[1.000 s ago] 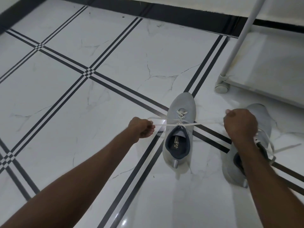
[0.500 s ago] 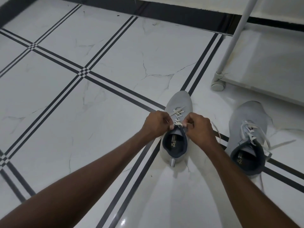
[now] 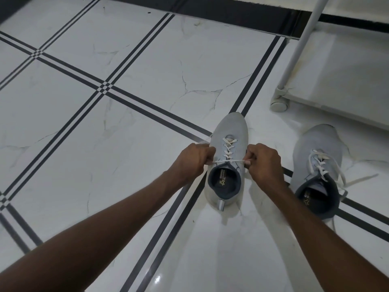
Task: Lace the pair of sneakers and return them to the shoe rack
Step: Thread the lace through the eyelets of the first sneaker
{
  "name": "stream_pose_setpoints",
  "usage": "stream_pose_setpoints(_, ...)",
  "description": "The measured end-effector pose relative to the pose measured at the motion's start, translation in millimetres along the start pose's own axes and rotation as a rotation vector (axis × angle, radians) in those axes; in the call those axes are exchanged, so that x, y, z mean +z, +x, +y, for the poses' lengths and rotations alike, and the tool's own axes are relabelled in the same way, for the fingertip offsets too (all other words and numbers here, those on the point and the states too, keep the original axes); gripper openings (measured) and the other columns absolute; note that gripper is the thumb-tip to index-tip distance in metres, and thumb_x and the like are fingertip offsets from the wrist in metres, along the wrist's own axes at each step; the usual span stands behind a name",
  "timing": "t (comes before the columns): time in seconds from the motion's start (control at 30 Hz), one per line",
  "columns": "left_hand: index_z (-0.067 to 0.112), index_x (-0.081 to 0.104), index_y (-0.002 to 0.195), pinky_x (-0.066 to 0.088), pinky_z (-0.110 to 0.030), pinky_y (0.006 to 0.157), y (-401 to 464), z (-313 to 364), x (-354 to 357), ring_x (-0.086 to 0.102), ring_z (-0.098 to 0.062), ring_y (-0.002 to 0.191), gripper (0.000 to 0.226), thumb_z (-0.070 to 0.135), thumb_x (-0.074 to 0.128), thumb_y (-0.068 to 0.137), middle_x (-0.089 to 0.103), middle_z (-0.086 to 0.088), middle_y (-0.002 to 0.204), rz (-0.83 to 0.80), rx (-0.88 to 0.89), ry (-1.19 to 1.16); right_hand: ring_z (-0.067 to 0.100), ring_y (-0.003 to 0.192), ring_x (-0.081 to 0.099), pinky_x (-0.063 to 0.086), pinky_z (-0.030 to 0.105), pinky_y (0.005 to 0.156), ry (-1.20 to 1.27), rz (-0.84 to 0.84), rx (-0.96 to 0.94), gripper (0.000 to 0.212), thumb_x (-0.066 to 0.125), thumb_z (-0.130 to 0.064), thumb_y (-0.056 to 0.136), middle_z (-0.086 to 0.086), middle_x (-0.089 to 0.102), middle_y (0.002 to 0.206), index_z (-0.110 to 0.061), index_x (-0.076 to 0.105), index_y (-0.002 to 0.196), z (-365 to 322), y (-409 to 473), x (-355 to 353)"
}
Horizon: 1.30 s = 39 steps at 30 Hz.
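The grey sneaker (image 3: pixel 228 144) stands on the tiled floor (image 3: pixel 126 123). The left hand (image 3: pixel 194 160) and right hand (image 3: pixel 264 162) each pinch closed on its white lace (image 3: pixel 229 160), stretched across. The second sneaker (image 3: pixel 317 165) stands at right, near the white rack (image 3: pixel 336 81).

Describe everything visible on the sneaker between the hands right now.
The left sneaker is pale grey, fabric-looking, with a dark navy collar and lining, a printed insole label and a heel pull tab. It stands upright on the tiled floor, toe pointing away. Its white lace criss-crosses up the eyelets; the top span is pulled taut sideways just above the opening, pinched by the left hand and right hand. It is not yet knotted.
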<state>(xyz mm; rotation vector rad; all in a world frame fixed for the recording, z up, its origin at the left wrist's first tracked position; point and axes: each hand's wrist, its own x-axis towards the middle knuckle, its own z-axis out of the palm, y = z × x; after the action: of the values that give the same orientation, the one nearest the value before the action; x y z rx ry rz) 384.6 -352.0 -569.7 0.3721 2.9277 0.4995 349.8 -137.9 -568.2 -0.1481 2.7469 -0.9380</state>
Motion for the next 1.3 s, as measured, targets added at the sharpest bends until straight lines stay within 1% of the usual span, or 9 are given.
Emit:
stream_pose_setpoints(0.2,0.009,0.062,0.078,0.05,-0.037,0.062,-9.7,-8.0,9.0,0.056,-0.019,0.065,0.01,0.0,0.062,0.08,0.062,-0.001,0.071,-0.065,-0.09,-0.098,0.027,0.071,0.061,0.051,0.04,0.062,-0.004,-0.021,-0.051,0.023,0.064,0.01,0.072,0.006,0.066,0.074,-0.012,0.063,0.065,10.3,-7.5,6.6)
stream_pose_setpoints(0.33,0.01,0.072,0.087,0.042,-0.024,0.067,-5.7,-19.6,-20.8,0.058,-0.013,0.071,0.01,0.02,0.07,0.089,0.07,0.001,0.078,-0.273,-0.261,-0.247,0.021,0.071,0.064,0.053,0.035,0.068,-0.061,-0.223,0.01,0.027,0.077,-0.011,0.074,-0.002,0.069,0.069,-0.028,0.063,0.059,13.7,8.1,-12.1)
stream_pose_setpoints(0.47,0.011,0.077,0.091,0.046,-0.025,0.063,-14.8,-26.5,-50.9,0.054,-0.016,0.069,0.02,0.029,0.068,0.089,0.065,-0.004,0.073,-0.401,-0.359,-0.757,0.008,0.052,0.056,0.047,0.027,0.063,0.111,-0.471,-0.064,0.017,0.08,-0.023,0.076,-0.002,0.071,0.059,-0.025,0.073,0.061,4.8,16.5,-46.7)
stream_pose_setpoints(0.63,0.019,0.075,0.086,0.037,-0.033,0.072,-13.2,-18.0,-63.0,0.047,-0.029,0.083,0.014,0.031,0.069,0.087,0.059,-0.018,0.09,-0.365,-0.359,-1.178,0.019,0.063,0.054,0.04,0.035,0.065,0.472,-0.656,-0.057,0.008,0.077,-0.02,0.081,0.014,0.067,0.07,-0.013,0.079,0.084,-0.3,12.4,-59.0)
stream_pose_setpoints(0.73,0.009,0.071,0.102,0.049,-0.036,0.09,-3.0,-14.3,-63.8,0.066,-0.026,0.105,0.013,0.009,0.062,0.094,0.071,-0.008,0.114,-0.302,-0.353,-1.317,0.01,0.075,0.06,0.042,0.027,0.067,0.73,-0.606,0.0,0.018,0.072,-0.015,0.083,0.005,0.077,0.103,-0.002,0.076,0.094,-4.1,9.6,-45.4)
stream_pose_setpoints(0.87,0.013,0.073,0.099,0.05,-0.035,0.096,11.2,1.1,-53.7,0.068,-0.02,0.102,0.009,0.014,0.066,0.093,0.074,-0.007,0.105,-0.204,-0.415,-1.367,0.013,0.055,0.052,0.045,0.02,0.052,0.999,-0.402,0.161,0.009,0.068,-0.007,0.087,0.01,0.075,0.078,0.001,0.073,0.087,-14.3,6.6,-21.6)
stream_pose_setpoints(1.0,0.002,0.072,0.104,0.054,-0.029,0.073,22.4,12.6,-38.3,0.067,-0.015,0.07,0.028,0.024,0.075,0.087,0.068,-0.01,0.079,0.007,-0.596,-1.307,0.009,0.04,0.046,0.041,0.018,0.042,0.855,-0.145,0.233,0.007,0.075,-0.014,0.084,-0.004,0.063,0.047,-0.007,0.075,0.083,-28.2,6.0,-10.3)
stream_pose_setpoints(1.1,-0.001,0.07,0.108,0.05,-0.026,0.066,27.9,18.1,-29.2,0.06,-0.012,0.061,0.024,0.017,0.068,0.092,0.065,-0.008,0.074,0.051,-0.626,-1.217,0.01,0.044,0.05,0.042,0.02,0.043,0.768,-0.107,0.131,0.002,0.073,-0.016,0.085,0.001,0.07,0.058,-0.018,0.074,0.085,-32.4,4.2,-8.5)
stream_pose_setpoints(1.3,0.005,0.06,0.125,0.054,-0.028,0.074,33.5,11.7,-26.2,0.066,-0.017,0.076,0.033,-0.006,0.057,0.093,0.07,-0.014,0.09,-0.143,-0.493,-1.243,0.01,0.051,0.06,0.046,0.017,0.044,0.518,-0.115,-0.02,0.031,0.059,0.0,0.09,0.005,0.07,0.081,-0.026,0.068,0.104,-34.6,3.9,-7.6)
